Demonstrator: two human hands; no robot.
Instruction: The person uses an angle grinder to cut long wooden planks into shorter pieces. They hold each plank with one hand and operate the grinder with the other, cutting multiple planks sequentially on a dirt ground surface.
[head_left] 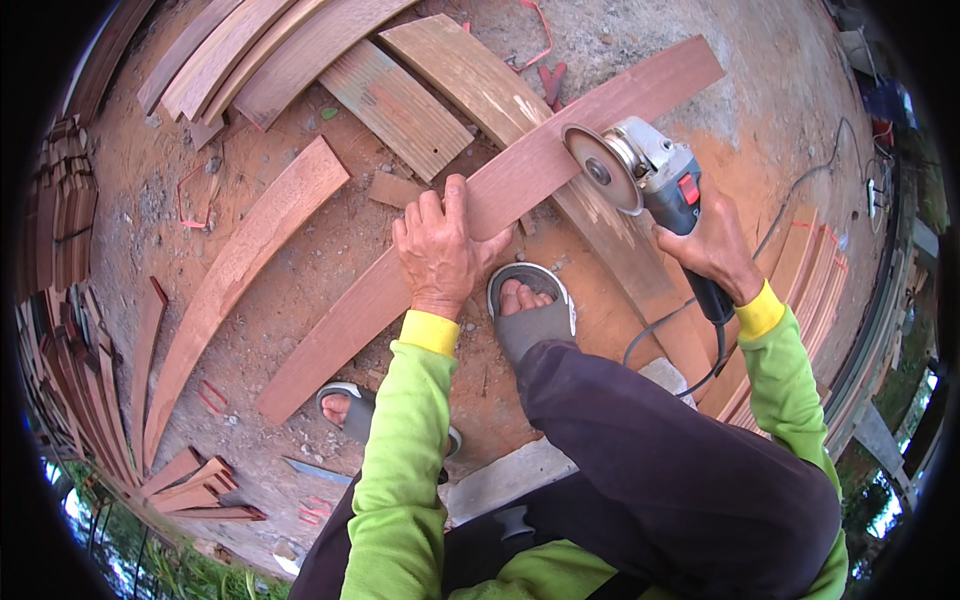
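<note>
A long reddish wooden board point(335, 330) lies slantwise in front of me, from lower left to upper right. My left hand point(437, 245) grips it near its middle, fingers over the far edge and thumb stretched along the near side. In my right hand point(718, 243) is an angle grinder point(665, 170), held by its grey and black body beside a red switch. Its round disc point(602, 168) stands at the board's near edge; whether it touches or spins I cannot tell. Under the board's upper part runs another weathered plank point(625, 250).
The grinder's black cable point(790, 195) trails across the dirt at the right. Curved boards point(240, 265) and stacked planks point(390, 105) lie at left and far side. More timber point(800, 290) is piled at the right. My sandalled foot point(532, 300) is close below the board.
</note>
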